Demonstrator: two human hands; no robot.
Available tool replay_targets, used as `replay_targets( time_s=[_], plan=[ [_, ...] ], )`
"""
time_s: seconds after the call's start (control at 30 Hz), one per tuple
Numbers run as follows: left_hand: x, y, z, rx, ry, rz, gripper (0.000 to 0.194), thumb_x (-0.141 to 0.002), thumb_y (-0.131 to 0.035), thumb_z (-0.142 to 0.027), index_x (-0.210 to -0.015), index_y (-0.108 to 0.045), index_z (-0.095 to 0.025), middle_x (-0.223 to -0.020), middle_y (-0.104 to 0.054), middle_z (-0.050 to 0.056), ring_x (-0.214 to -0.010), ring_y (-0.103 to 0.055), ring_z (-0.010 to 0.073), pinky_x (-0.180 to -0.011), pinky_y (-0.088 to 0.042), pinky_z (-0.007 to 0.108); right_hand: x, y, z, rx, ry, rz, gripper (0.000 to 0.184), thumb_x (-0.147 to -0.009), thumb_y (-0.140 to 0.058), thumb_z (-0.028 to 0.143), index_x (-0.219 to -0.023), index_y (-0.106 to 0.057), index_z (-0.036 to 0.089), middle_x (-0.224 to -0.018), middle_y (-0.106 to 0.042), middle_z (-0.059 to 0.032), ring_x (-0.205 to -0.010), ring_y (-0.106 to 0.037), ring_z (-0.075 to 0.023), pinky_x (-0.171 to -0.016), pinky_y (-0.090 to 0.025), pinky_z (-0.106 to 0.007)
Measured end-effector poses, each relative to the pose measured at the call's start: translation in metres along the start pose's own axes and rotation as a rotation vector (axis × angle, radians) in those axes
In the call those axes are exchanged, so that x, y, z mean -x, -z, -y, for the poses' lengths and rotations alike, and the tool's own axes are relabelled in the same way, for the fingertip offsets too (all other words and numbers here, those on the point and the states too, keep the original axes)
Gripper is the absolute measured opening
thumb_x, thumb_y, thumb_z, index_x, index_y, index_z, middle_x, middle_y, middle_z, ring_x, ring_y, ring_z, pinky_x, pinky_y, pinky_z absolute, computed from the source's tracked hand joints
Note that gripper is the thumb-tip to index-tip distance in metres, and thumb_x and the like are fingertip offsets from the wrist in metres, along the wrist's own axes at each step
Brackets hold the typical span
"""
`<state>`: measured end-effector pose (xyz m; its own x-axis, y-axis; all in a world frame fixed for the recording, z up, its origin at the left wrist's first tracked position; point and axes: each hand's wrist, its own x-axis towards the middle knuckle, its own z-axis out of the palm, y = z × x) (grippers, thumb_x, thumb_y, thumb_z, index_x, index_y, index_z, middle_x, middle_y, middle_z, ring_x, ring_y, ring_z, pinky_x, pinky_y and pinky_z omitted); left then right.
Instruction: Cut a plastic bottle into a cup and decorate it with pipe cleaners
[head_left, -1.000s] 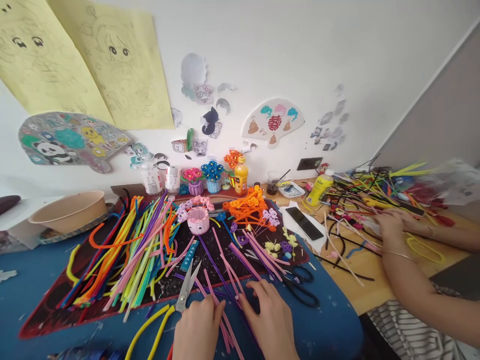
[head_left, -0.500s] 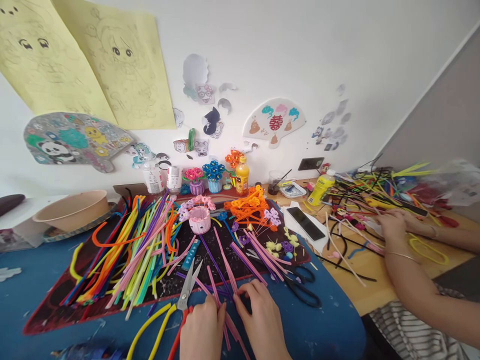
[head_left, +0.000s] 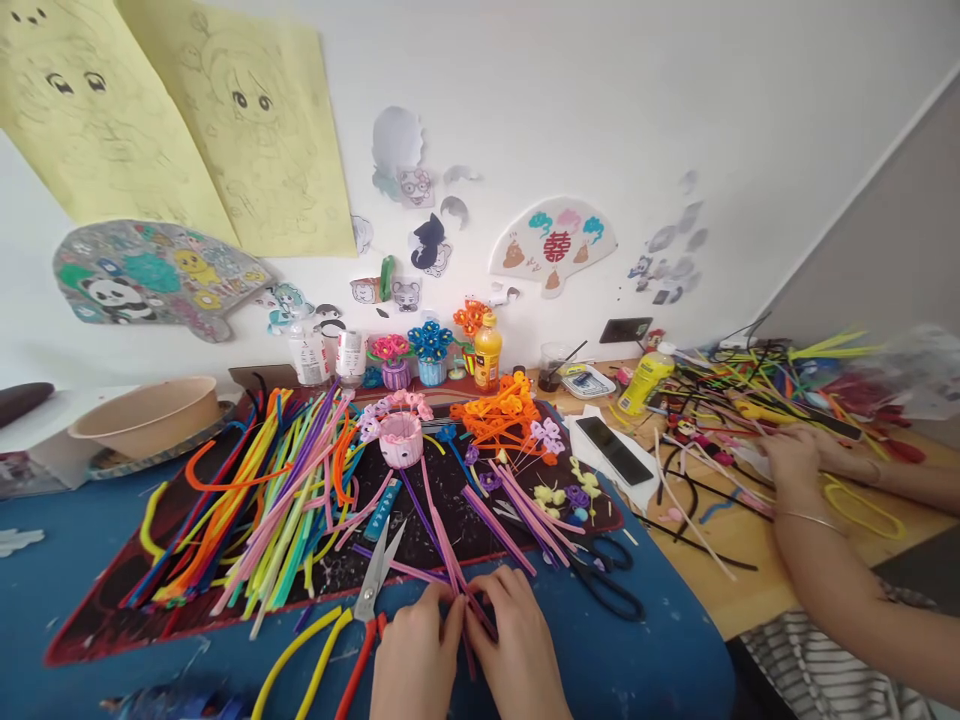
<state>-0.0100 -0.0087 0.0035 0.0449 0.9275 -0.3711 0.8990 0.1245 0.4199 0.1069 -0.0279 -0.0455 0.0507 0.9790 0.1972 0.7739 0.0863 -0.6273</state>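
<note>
Close together at the bottom centre, my left hand and my right hand pinch pink pipe cleaners, whose long ends reach up toward the pink pot. Their lower ends show between my palms. A purple pipe cleaner lies beside them on the dark mat. Scissors with open blades and yellow and red handles rest just left of my left hand. Above stands a small pink pot ringed with pink and lilac flowers. A blue-wrapped tool lies below it.
Bundles of coloured pipe cleaners cover the mat's left. Orange pipe-cleaner pieces, black scissors and a phone lie to the right. Bottles line the wall. Another person's hands work at the wooden table on the right.
My hands have come together, bringing the pink pipe cleaners into one narrow bundle. Their upper ends have swung left toward the pot. The view has shifted slightly.
</note>
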Motion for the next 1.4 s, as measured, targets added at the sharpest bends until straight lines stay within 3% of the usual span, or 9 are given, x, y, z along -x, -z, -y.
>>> replay_targets(
  time_s=[0.23, 0.43, 0.7, 1.0, 1.2, 1.4],
  plan=[
    [-0.002, 0.001, -0.004, 0.101, -0.063, -0.029, 0.032, -0.1, -0.038, -0.026, -0.099, -0.07, -0.02, -0.058, -0.07, 0.001, -0.067, -0.07, 0.0208, -0.06, -0.041, 0.025, 0.003, -0.002, 0.004, -0.004, 0.03, -0.005, 0.017, -0.081, -0.063, 0.006, -0.085, -0.063, 0.023, -0.085, -0.064, -0.0018, -0.08, -0.064, -0.0234, -0.07, -0.05, -0.032],
    [-0.005, 0.001, -0.004, 0.04, -0.085, -0.07, 0.029, -0.099, -0.042, -0.028, -0.093, -0.071, -0.023, -0.07, -0.074, 0.003, -0.072, -0.071, 0.0223, -0.057, -0.037, 0.025, 0.003, 0.002, 0.003, 0.023, 0.025, -0.005, 0.017, -0.089, -0.056, 0.008, -0.085, -0.064, 0.023, -0.083, -0.066, -0.0025, -0.077, -0.064, -0.0224, -0.065, -0.048, -0.029],
    [-0.004, 0.001, -0.002, -0.128, 0.003, -0.123, 0.029, -0.099, -0.043, -0.033, -0.092, -0.067, -0.019, -0.081, -0.076, 0.009, -0.081, -0.073, 0.0317, -0.056, -0.034, 0.03, -0.002, 0.012, -0.006, -0.014, -0.024, 0.048, 0.036, -0.102, -0.04, 0.025, -0.074, -0.062, 0.022, -0.069, -0.065, -0.0007, -0.059, -0.065, -0.0173, -0.051, -0.039, -0.025],
    [0.0, -0.001, -0.011, -0.269, 0.061, -0.174, 0.036, -0.101, -0.039, -0.039, -0.096, -0.066, -0.015, -0.077, -0.075, 0.012, -0.081, -0.074, 0.0332, -0.058, -0.042, 0.031, 0.004, 0.019, -0.013, -0.008, -0.094, -0.123, 0.049, -0.104, -0.027, 0.041, -0.084, -0.068, 0.023, -0.079, -0.072, -0.0063, -0.069, -0.07, -0.0209, -0.056, -0.043, -0.026],
    [-0.004, -0.007, -0.017, -0.288, 0.073, -0.238, 0.042, -0.102, -0.033, -0.04, -0.094, -0.065, -0.015, -0.08, -0.076, 0.015, -0.08, -0.074, 0.0341, -0.057, -0.044, 0.031, 0.004, 0.019, -0.011, -0.127, -0.095, 0.03, 0.053, -0.104, -0.026, 0.045, -0.073, -0.063, 0.022, -0.06, -0.066, -0.0027, -0.053, -0.064, -0.0192, -0.049, -0.039, -0.026],
    [-0.01, -0.009, -0.017, -0.241, 0.064, -0.254, 0.034, -0.098, -0.037, -0.028, -0.089, -0.067, -0.014, -0.081, -0.076, 0.016, -0.08, -0.074, 0.035, -0.055, -0.04, 0.031, 0.005, 0.021, -0.011, -0.288, -0.098, 0.094, 0.052, -0.102, -0.031, 0.048, -0.081, -0.071, 0.023, -0.065, -0.069, -0.0036, -0.06, -0.066, -0.0201, -0.055, -0.045, -0.025]
  ],
)
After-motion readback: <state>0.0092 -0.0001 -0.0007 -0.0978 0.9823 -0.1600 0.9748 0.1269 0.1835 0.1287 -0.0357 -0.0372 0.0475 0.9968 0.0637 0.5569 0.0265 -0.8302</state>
